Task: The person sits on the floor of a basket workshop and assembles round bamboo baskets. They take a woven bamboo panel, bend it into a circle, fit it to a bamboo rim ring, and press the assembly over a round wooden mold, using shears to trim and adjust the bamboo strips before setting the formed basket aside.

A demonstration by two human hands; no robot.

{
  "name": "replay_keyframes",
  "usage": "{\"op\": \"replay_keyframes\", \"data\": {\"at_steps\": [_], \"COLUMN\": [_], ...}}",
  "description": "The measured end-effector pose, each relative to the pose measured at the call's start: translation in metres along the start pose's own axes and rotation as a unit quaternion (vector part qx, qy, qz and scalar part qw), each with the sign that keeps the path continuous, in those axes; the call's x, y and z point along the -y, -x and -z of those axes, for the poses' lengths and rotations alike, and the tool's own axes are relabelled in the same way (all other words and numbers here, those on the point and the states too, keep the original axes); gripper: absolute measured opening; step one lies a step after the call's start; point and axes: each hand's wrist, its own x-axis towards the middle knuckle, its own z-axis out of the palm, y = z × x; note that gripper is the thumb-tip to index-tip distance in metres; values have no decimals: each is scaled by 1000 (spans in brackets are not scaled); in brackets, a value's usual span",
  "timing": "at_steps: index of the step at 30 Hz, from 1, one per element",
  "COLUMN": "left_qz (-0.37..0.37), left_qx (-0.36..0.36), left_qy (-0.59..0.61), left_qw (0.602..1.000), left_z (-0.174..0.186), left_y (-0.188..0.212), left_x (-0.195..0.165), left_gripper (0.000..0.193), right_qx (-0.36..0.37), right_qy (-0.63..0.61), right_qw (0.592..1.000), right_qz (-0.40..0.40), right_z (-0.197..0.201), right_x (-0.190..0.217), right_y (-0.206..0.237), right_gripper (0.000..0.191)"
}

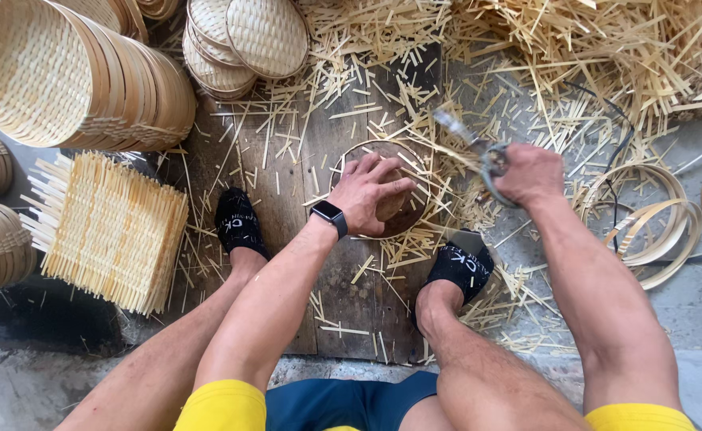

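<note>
On the wooden board [287, 160]: a round basket [391, 191] lies between the two feet, and everything below is placed from this board
Left hand [371, 191]: it presses flat on the middle of the basket, fingers spread, holding it down but not wrapped around it
Right hand [530, 174]: it is closed tight around the handles of the cutters [478, 148], just past the board's right edge
Cutters: the blades point at the basket's top right rim; they look blurry
Done so far: the basket has its round rim, and short cut sticks [367, 104] lie all over the board
Left to do: long loose ends [438, 172] stick out on the right side of the basket, so I think the trimming is only partly done
Finished baskets [71, 76]: stacked past the board's top left corner
Woven mats [107, 227]: piled left of the board
Bent rim strips [654, 223]: lying right of the board
</note>
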Motion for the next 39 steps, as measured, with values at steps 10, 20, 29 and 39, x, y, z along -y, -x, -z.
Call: {"op": "replay_keyframes", "data": {"at_steps": [10,20,29,39], "left_qz": [297,362,363,445], "left_qx": [-281,-212,-233,-310], "left_qy": [129,299,283,278], "left_qw": [903,857,856,792], "left_z": [-44,-44,-47,-53], "left_y": [-18,-75,-82,-13], "left_x": [11,23,13,35], "left_gripper": [65,35,26,42], "right_qx": [-238,-22,-21,57], "right_qy": [-216,-587,-610,-654], "right_qw": [943,809,790,748], "right_qz": [-83,-9,-62,-99], "right_z": [-13,-16,-15,-31], "right_x": [-2,80,76,73], "right_y": [31,36,35,72], "right_gripper": [48,20,16,30]}}
